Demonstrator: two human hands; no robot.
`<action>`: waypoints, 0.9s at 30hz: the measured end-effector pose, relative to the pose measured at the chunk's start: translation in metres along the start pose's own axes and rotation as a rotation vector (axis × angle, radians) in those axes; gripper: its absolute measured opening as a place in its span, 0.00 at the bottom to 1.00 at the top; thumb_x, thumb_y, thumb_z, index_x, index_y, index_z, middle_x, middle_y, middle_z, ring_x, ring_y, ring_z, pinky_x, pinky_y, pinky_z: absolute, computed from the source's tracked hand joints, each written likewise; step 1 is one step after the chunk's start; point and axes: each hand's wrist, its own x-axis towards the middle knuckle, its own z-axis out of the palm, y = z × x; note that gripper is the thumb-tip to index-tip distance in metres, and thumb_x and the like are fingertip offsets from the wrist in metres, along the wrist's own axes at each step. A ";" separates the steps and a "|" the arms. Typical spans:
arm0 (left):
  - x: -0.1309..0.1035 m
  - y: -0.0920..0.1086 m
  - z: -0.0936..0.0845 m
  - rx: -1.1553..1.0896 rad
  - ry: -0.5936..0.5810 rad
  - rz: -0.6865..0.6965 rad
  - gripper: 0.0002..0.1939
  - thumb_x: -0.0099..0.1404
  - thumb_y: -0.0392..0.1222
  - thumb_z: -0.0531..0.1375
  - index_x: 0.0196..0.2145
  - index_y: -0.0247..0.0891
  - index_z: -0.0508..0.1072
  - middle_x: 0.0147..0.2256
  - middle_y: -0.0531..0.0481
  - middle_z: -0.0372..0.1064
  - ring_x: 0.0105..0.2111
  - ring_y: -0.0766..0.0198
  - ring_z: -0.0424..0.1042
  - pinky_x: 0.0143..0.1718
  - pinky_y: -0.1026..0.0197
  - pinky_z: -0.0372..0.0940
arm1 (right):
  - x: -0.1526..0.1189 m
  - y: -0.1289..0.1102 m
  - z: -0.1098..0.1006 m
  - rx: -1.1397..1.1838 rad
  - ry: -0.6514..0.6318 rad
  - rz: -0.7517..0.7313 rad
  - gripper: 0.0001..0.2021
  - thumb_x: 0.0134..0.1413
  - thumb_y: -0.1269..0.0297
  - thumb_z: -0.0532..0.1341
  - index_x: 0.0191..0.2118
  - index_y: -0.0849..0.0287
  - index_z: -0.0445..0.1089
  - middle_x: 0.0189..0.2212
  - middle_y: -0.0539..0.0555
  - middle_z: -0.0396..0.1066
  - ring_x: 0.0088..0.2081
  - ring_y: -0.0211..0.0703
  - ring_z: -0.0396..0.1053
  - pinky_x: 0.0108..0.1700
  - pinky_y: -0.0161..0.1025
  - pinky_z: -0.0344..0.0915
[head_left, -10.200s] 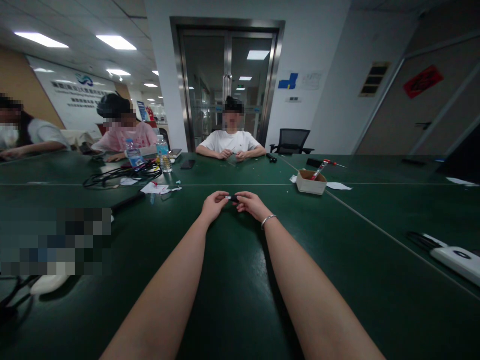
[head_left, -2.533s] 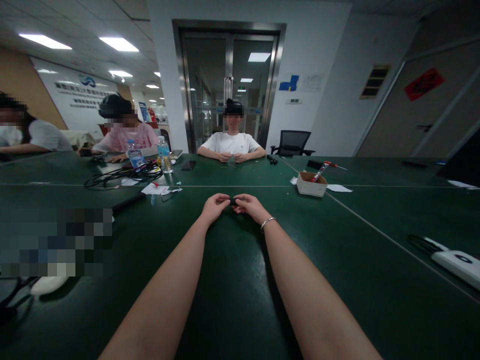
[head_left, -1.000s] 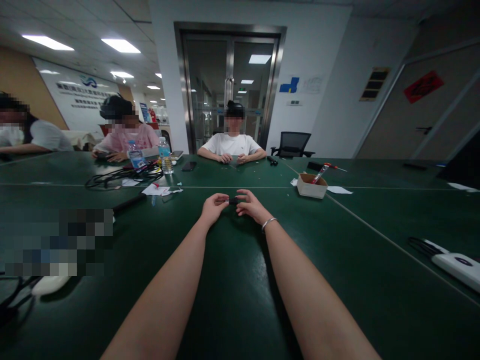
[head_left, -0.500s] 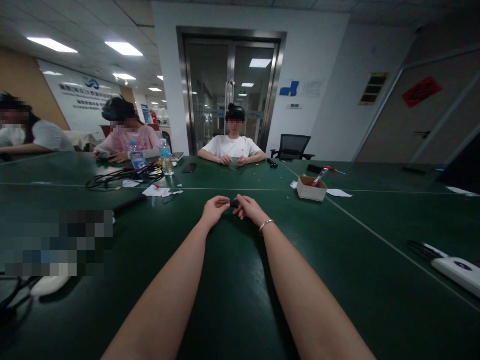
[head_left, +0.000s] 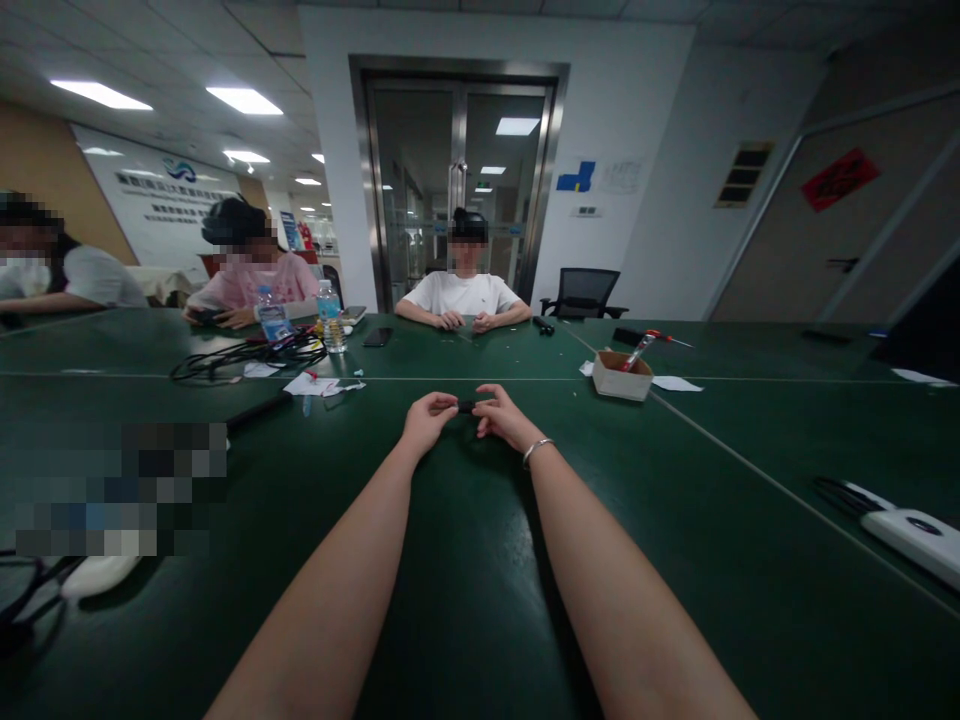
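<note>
Over the green table [head_left: 465, 560], both hands meet in front of me around a small black object [head_left: 466, 407], too small to name. My left hand [head_left: 430, 420] pinches its left end between thumb and fingertips. My right hand [head_left: 508, 418], with a silver bracelet at the wrist, is at the object's right end. One of its fingers touches or nearly touches that end, while the upper finger is lifted and stretched out apart from it. The lower fingers of this hand are loosely curled.
Ahead to the right stands a small cardboard box [head_left: 622, 378] with tools in it. Left are two bottles [head_left: 331, 318], black cables [head_left: 225, 360] and paper scraps [head_left: 311, 384]. A white device [head_left: 915, 535] lies far right. A person [head_left: 463, 298] sits opposite; two others sit left.
My right hand has loosened, its upper finger lifting off the black object and stretching out. My left hand keeps its pinch. The view has shifted slightly.
</note>
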 end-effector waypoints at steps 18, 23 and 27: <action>0.005 -0.006 0.000 -0.005 -0.008 -0.040 0.09 0.52 0.35 0.63 0.34 0.35 0.75 0.32 0.46 0.74 0.34 0.61 0.73 0.44 0.53 0.66 | 0.001 0.002 -0.001 0.006 -0.006 -0.042 0.20 0.43 0.71 0.64 0.42 0.55 0.57 0.24 0.42 0.68 0.12 0.27 0.57 0.18 0.32 0.68; 0.003 0.000 0.001 0.006 -0.010 -0.060 0.08 0.53 0.34 0.62 0.33 0.35 0.74 0.31 0.46 0.74 0.32 0.62 0.73 0.42 0.55 0.67 | -0.001 0.000 0.000 -0.044 -0.017 -0.025 0.08 0.52 0.66 0.59 0.38 0.59 0.61 0.22 0.45 0.68 0.10 0.25 0.53 0.15 0.29 0.64; 0.003 0.000 0.001 -0.007 0.001 -0.065 0.08 0.53 0.35 0.62 0.33 0.35 0.74 0.30 0.47 0.74 0.32 0.61 0.73 0.42 0.54 0.67 | -0.001 -0.001 0.000 -0.008 -0.021 -0.055 0.16 0.46 0.70 0.63 0.42 0.56 0.60 0.26 0.44 0.69 0.12 0.26 0.57 0.18 0.31 0.68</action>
